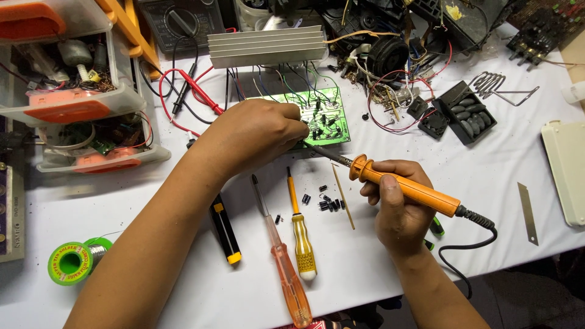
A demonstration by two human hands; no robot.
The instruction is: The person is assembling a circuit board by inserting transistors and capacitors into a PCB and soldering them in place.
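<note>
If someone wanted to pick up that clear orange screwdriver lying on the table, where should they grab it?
Probably by the thick translucent handle of the orange screwdriver, coming from above. It lies flat on the white table, handle toward the near edge, thin shaft pointing away. The yellow screwdriver lies close on its right, so the left side looks freer.

White table [390, 268]; screwdrivers [292, 268], solder spool [73, 262], circuit board [323, 116] lying on it

The left hand [256, 137] covers the near-left part of the green circuit board [326, 116], hiding whatever its fingertips pinch. The soldering iron's [405, 187] tip vanishes behind them.
</note>
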